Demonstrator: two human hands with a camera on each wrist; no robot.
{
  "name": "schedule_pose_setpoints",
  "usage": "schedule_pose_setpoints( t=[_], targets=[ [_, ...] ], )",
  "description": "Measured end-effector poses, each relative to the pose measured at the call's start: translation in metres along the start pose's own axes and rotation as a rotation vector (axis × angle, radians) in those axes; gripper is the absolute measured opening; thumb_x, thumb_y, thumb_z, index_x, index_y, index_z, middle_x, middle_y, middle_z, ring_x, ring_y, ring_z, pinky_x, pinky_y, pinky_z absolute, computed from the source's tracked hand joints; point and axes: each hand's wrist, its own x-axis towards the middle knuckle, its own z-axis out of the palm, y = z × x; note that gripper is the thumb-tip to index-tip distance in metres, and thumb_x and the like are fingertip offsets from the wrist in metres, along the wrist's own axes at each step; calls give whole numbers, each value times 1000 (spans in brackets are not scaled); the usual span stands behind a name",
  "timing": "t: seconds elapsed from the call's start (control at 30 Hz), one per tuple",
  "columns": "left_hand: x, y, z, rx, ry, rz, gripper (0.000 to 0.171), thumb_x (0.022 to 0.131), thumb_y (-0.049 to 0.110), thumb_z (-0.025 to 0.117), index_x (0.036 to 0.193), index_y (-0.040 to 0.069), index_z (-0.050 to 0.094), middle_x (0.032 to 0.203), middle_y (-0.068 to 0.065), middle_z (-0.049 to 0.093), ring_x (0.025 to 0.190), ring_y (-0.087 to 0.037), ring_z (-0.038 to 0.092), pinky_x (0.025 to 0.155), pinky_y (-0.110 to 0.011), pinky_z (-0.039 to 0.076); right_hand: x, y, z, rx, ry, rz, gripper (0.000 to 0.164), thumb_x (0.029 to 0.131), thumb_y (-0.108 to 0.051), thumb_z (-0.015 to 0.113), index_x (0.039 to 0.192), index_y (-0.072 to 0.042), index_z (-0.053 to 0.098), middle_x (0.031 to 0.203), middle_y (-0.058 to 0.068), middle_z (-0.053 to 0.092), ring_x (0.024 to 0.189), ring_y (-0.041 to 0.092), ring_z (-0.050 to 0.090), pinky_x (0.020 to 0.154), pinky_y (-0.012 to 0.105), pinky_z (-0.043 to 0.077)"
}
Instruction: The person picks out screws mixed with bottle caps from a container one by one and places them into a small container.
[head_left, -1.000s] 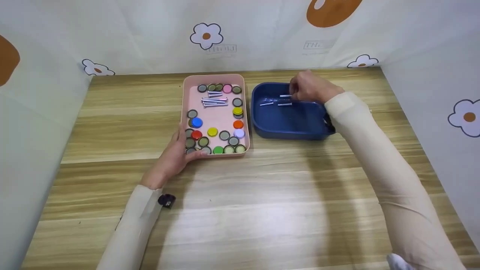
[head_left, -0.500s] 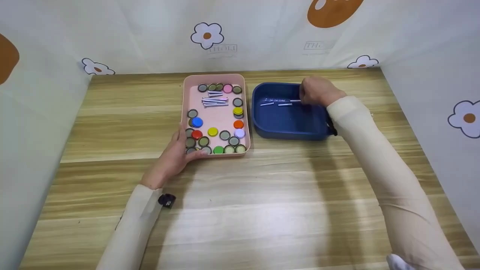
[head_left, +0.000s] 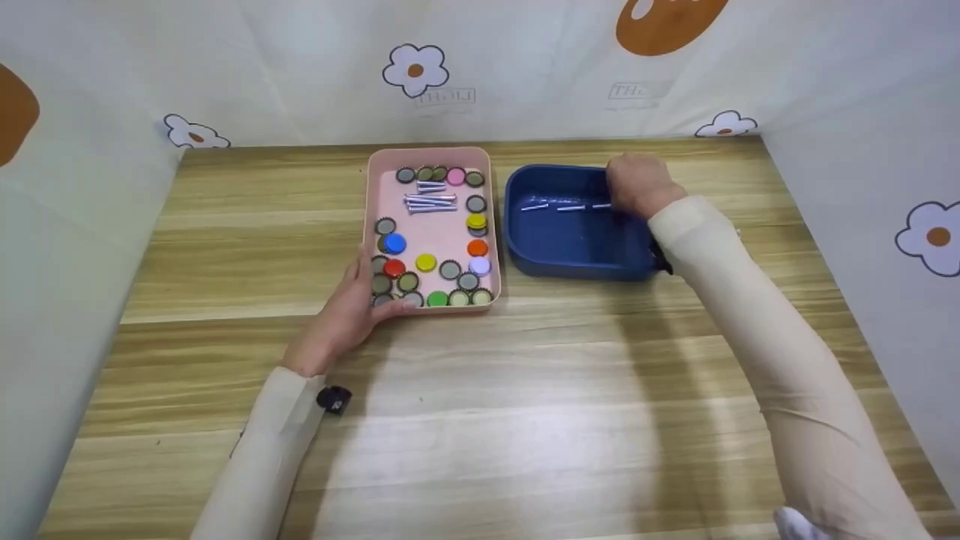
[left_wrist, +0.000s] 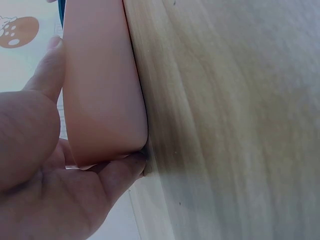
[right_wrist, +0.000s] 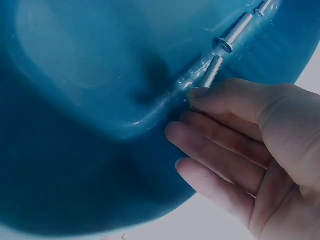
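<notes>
My left hand [head_left: 337, 326] grips the near left corner of a pink tray [head_left: 491, 277], its thumb on the near rim. In the left wrist view, fingers wrap round the tray's corner. My right hand [head_left: 643, 184] is over the far right part of a blue plastic container [head_left: 585, 266]. Between thumb and fingers it pinches the head end of a silver bolt [right_wrist: 212, 70]; the head is mostly hidden. Another bolt [right_wrist: 236, 34] and a third bolt [right_wrist: 263, 7] lie beyond it, roughly in line along the container's floor edge.
Bottle caps [head_left: 426, 262] of several colours lie around the inside of the pink tray, with several bolts [head_left: 431, 202] grouped near its far end. Tray and container stand side by side on a wood-grain table [head_left: 465, 405]. A flower-patterned cloth [head_left: 525, 45] rises behind.
My right hand has moved to the right within the blue container, and the pinched bolt has shifted right into line with the other two. My left hand has stayed on the tray.
</notes>
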Motion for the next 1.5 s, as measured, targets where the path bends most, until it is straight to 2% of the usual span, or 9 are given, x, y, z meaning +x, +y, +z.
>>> schedule_pose_setpoints(
  t=[0.17, 0.23, 0.37, 0.6, 0.73, 0.97, 1.2, 1.37, 1.5],
  targets=[
    [1, 0, 0, 5, -12, -17, 120, 91, 45, 71, 156, 20, -27, 170, -13, -9, 158, -33, 5, 128, -52, 8, 0, -3, 2, -40, 7, 1, 19, 80, 0, 54, 87, 10, 68, 98, 33, 69, 89, 49, 68, 75, 62, 58],
    [1, -1, 0, 6, -14, -16, 120, 91, 45, 71, 156, 20, -27, 170, -13, -10, 158, -33, 4, 128, -52, 8, 1, -4, 3, -58, 8, -7, 19, 81, 1, 54, 88, 11, 68, 98, 33, 70, 89, 48, 69, 75, 62, 58],
    [0, -1, 0, 9, -5, -3, 120, 91, 42, 72, 155, 23, -28, 169, -15, -10, 157, -35, 5, 128, -52, 9, 3, -8, 5, -98, 17, -25, 18, 83, 3, 54, 88, 11, 69, 97, 32, 70, 89, 47, 69, 75, 61, 59],
    [-3, -2, -1, 4, -1, 35, 118, 91, 39, 72, 156, 24, -27, 168, -20, 0, 155, -36, 17, 127, -54, 13, 4, -12, 8, -139, -2, -18, 19, 87, 4, 52, 89, 11, 69, 97, 31, 71, 88, 47, 70, 74, 60, 60],
    [-3, -1, -1, 7, -3, 33, 118, 92, 38, 71, 156, 23, -27, 168, -20, -2, 156, -37, 14, 127, -54, 12, 4, -12, 9, -134, -6, -19, 18, 88, 3, 53, 91, 12, 69, 98, 31, 71, 89, 47, 70, 75, 60, 60],
    [-3, 0, -1, -38, 5, 40, 119, 90, 36, 73, 156, 30, -26, 167, -20, 4, 154, -35, 20, 127, -54, 13, 6, -15, 7, -142, -40, -13, 18, 89, 2, 55, 94, 11, 70, 99, 30, 71, 90, 45, 70, 75, 59, 60],
    [-3, -1, -1, -27, 6, 32, 118, 92, 37, 71, 155, 30, -28, 167, -21, 1, 155, -37, 16, 127, -54, 12, 6, -16, 7, -139, -73, -9, 19, 92, 4, 51, 94, 10, 69, 99, 30, 70, 89, 44, 70, 76, 58, 60],
    [-2, -2, 0, -24, 10, 34, 118, 91, 38, 72, 155, 33, -27, 167, -20, 2, 155, -36, 18, 127, -53, 15, 5, -17, 8, -143, -59, -16, 21, 92, 4, 48, 91, 10, 69, 96, 30, 70, 88, 44, 70, 75, 58, 61],
    [-2, -1, 0, -9, 10, 32, 119, 90, 39, 72, 156, 28, -26, 168, -20, 2, 155, -36, 18, 127, -54, 15, 3, -18, 9, -145, -32, -32, 22, 91, 5, 48, 88, 9, 69, 94, 30, 70, 86, 44, 71, 74, 59, 61]
  ],
)
